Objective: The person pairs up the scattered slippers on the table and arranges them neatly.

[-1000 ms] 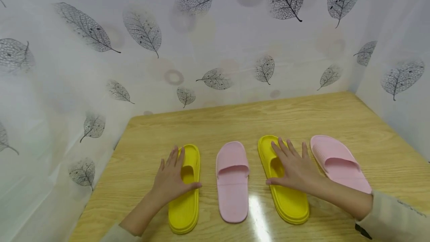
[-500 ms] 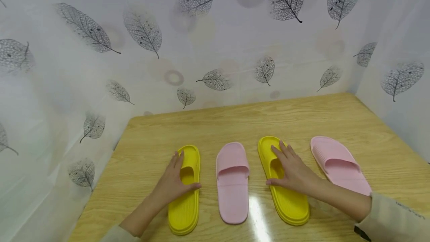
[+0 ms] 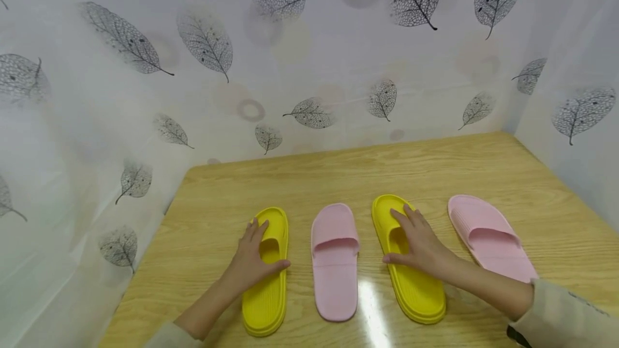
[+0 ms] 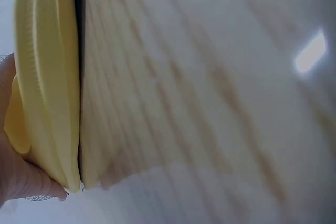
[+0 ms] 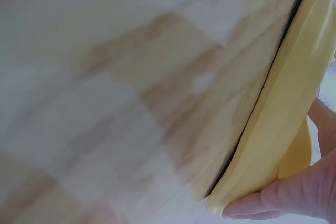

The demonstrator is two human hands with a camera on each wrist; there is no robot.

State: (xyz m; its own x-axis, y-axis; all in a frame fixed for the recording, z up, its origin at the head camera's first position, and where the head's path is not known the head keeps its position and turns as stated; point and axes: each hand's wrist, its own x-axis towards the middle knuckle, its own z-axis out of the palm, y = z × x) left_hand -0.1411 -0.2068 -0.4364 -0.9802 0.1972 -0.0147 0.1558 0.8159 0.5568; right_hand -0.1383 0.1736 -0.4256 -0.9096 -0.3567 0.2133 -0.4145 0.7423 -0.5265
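Two yellow slippers lie flat on the wooden table, toes pointing away. My left hand (image 3: 247, 263) grips the left yellow slipper (image 3: 264, 305) across its strap, with the thumb at its right edge and the fingers on its left side. On the right yellow slipper (image 3: 419, 295), my right hand (image 3: 426, 248) holds the strap area, its thumb along the left edge. In the left wrist view the slipper's side (image 4: 48, 82) shows beside a digit at its edge. The right wrist view likewise shows the slipper's side (image 5: 281, 108) with digits against it. Palms hide part of both straps.
Between the yellow slippers lies a pink slipper (image 3: 336, 286). Another pink slipper (image 3: 495, 238) sits at the right, its heel partly behind my right forearm. A leaf-patterned sheet (image 3: 333, 69) hangs along the back and sides of the table (image 3: 309, 176).
The spread fingers of both hands have drawn together and bent onto the yellow slippers. All the slippers keep their places on the table.
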